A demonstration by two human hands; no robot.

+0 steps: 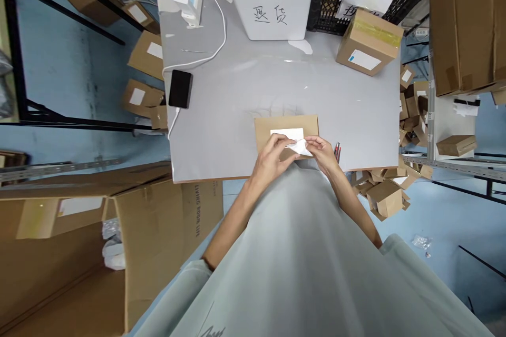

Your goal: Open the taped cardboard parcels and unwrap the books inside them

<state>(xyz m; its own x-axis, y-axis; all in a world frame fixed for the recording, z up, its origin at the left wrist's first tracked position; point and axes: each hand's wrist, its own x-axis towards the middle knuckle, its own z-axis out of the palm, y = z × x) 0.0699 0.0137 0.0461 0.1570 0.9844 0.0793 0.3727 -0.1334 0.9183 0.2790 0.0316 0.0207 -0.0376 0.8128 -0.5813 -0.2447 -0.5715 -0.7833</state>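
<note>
A flat brown cardboard box (263,129) lies near the table's front edge, with a white label (285,132) on its top face. Above its near part, a folded white slip of paper (301,147) is pinched between both hands. My left hand (273,157) grips the slip's left side with thumb and fingers closed. On the other side, my right hand (322,152) closes its fingertips on the right end of the slip. Whether the slip is still joined to the label I cannot tell. Just right of my right hand lie some red and black pens (337,150).
A white bin (272,13) of books and a black crate (322,8) stand at the table's back. A taped carton (369,42) sits at the right. A black phone (181,89) with a white cable and a power strip (193,2) lie left. Cartons surround the table (221,137).
</note>
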